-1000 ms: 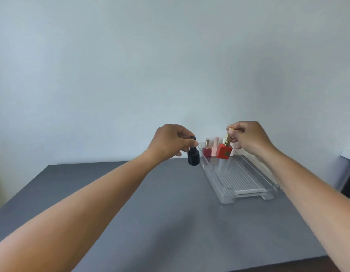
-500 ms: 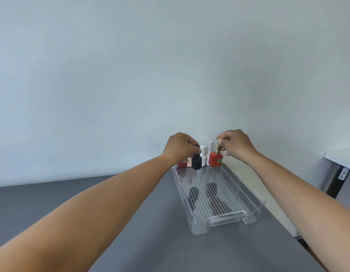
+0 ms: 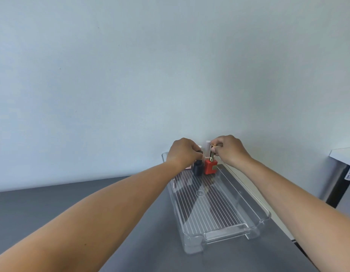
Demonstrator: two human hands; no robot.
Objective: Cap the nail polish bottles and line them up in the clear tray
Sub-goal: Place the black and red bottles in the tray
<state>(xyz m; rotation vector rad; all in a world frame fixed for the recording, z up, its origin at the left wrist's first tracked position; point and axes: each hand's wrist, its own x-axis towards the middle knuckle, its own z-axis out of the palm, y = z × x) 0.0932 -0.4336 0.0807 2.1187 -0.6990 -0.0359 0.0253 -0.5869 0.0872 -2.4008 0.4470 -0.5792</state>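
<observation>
At far end of clear tray (image 3: 254, 203): left hand (image 3: 183, 153) pinches black bottle (image 3: 197, 168) cap, right hand (image 3: 229, 149) pinches red bottle (image 3: 210, 166) gold cap, likely to seat both side by side in row.

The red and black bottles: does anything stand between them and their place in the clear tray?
Nothing visible does. The left hand holds the black bottle and the right hand the red bottle by their caps, inside the clear tray, just in front of the white bottle.

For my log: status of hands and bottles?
Left hand holds black bottle by cap; right hand pinches red bottle by cap. Both upright in clear tray. Nothing blocking.
</observation>
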